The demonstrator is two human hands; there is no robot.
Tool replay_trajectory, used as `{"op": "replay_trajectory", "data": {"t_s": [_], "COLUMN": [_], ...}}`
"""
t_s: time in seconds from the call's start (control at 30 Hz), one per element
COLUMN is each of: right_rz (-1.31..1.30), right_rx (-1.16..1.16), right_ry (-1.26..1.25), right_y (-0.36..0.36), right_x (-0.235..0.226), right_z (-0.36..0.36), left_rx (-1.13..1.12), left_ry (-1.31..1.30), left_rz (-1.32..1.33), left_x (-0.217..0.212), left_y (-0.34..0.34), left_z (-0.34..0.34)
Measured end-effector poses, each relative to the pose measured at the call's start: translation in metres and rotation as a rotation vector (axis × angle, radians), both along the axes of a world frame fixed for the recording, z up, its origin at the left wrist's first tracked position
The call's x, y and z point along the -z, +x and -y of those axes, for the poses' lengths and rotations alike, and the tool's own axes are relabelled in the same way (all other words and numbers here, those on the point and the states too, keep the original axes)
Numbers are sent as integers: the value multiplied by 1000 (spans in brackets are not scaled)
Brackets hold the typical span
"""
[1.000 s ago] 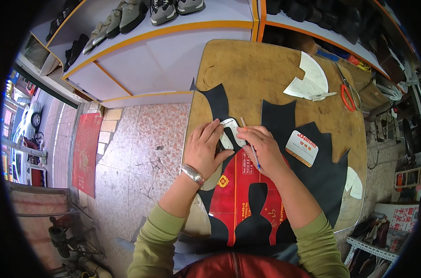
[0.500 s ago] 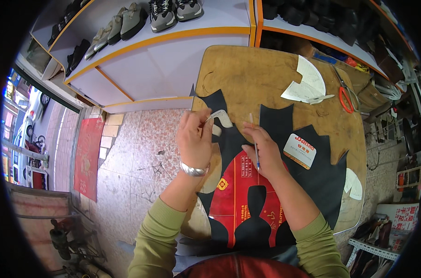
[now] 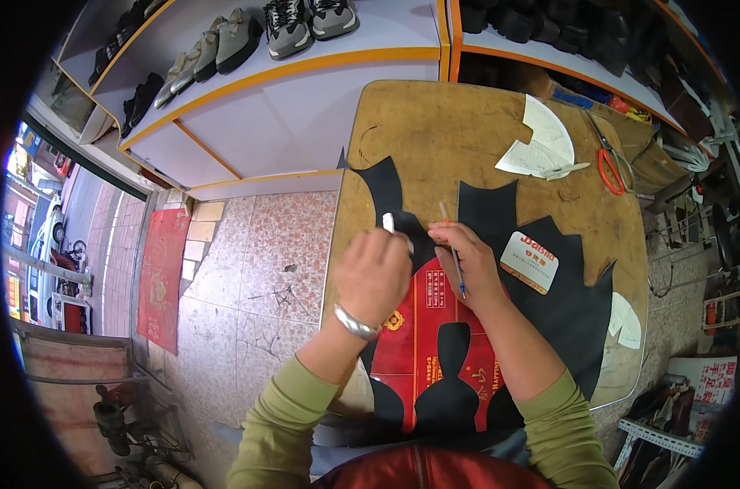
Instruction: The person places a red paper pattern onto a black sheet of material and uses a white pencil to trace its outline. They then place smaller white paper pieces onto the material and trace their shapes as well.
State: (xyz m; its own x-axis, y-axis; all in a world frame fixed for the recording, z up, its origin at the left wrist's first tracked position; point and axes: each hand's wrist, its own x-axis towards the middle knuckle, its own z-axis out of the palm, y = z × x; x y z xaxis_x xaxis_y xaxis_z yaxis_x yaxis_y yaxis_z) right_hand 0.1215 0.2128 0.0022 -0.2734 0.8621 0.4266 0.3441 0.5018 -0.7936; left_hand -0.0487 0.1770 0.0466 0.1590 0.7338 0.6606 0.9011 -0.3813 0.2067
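Observation:
My left hand point(image 3: 373, 275), slightly blurred with fingers curled, holds a small white template piece point(image 3: 388, 221) whose end shows above the fingers. Between the fingers of my right hand point(image 3: 472, 267) is a slim pen point(image 3: 460, 283), its blue end pointing down toward me. Both hands are above a black sheet point(image 3: 553, 326) with irregular cut edges, which looks like leather. A large red printed card template point(image 3: 402, 363) with a curved outline lies on the sheet, below my hands. Right of my right hand, a white and orange card point(image 3: 529, 265) rests on the black material.
The wooden-topped table point(image 3: 435, 122) has rounded corners. Towards its far right lie a white fan-shaped template point(image 3: 545, 143) and red-handled scissors point(image 3: 610, 169); another white template point(image 3: 625, 322) is near the right edge. Shelves hold shoes point(image 3: 288, 31) behind. A red mat point(image 3: 162, 277) lies on the left floor.
My left hand has moved right and slightly down, closer to my right hand, turning the white template piece so less of it shows. My right hand stays nearly in place with the pen.

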Motion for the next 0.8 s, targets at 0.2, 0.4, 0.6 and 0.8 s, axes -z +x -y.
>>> {"op": "replay_trajectory", "data": {"t_s": [0.2, 0.4, 0.6, 0.8], "right_rz": [22, 150, 278, 289], "right_rx": [-22, 14, 70, 53], "right_ry": [54, 148, 197, 208], "right_y": [-1, 1, 1, 1], "right_x": [-3, -5, -2, -2], "right_z": [1, -1, 2, 0], "left_rx": [-86, 13, 23, 92], "left_ry": [12, -112, -196, -267], "left_rz": [-123, -231, -197, 12], "left_x": [10, 23, 25, 33], "left_y": [-4, 7, 19, 11], "left_z": [-3, 6, 11, 19]}}
